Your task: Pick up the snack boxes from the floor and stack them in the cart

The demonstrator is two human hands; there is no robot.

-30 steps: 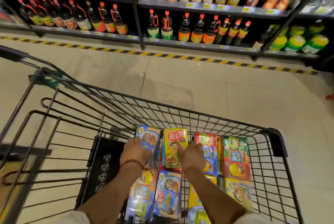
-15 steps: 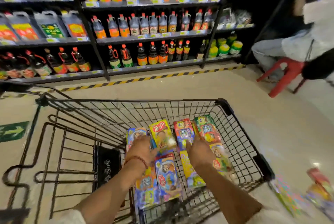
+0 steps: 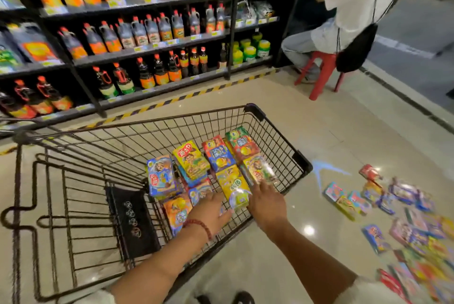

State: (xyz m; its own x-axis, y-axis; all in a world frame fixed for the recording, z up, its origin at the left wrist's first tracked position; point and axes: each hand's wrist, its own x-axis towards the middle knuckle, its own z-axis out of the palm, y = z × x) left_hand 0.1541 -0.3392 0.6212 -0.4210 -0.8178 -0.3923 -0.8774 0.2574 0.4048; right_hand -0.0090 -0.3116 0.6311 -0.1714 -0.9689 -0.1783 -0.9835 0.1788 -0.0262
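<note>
A black wire cart [image 3: 270, 131] stands on the pale tiled floor [image 3: 319, 136] in a shop aisle, and its basket holds a spread of bright snack boxes [image 3: 216, 156] lying flat near its right side. One yellow box [image 3: 190, 158] carries red Chinese characters on a white patch, too blurred to read with certainty; a blue box [image 3: 161, 176] beside it shows a cartoon face and a red oval mark, and a green-and-red box [image 3: 242, 141] lies at the far corner. Other print on the packs cannot be read. The left hand [image 3: 211, 210], with a red bead bracelet [image 3: 200, 226] on the wrist, lies flat with fingers extended over the boxes at the near edge of the basket and grips nothing. The right hand [image 3: 266, 201] hangs at the cart's near right rim with fingers straight and spread, its fingertips [image 3: 261, 184] at or just above a glossy wrapped box [image 3: 258, 168]; whether they touch it cannot be told. More snack boxes [image 3: 348, 199] lie scattered on the floor to the right of the cart, blurred. A black folded panel [image 3: 131, 215] with white round symbols sits in the cart's near section. Behind the cart, dark shelves [image 3: 147, 49] carry rows of dark bottles [image 3: 159, 70] with orange caps and orange or green labels, their writing unreadable, with a yellow-and-black striped strip [image 3: 172, 101] on the floor below. A person in a white top [image 3: 353, 1] sits on a red stool [image 3: 319, 68] at the upper right.
</note>
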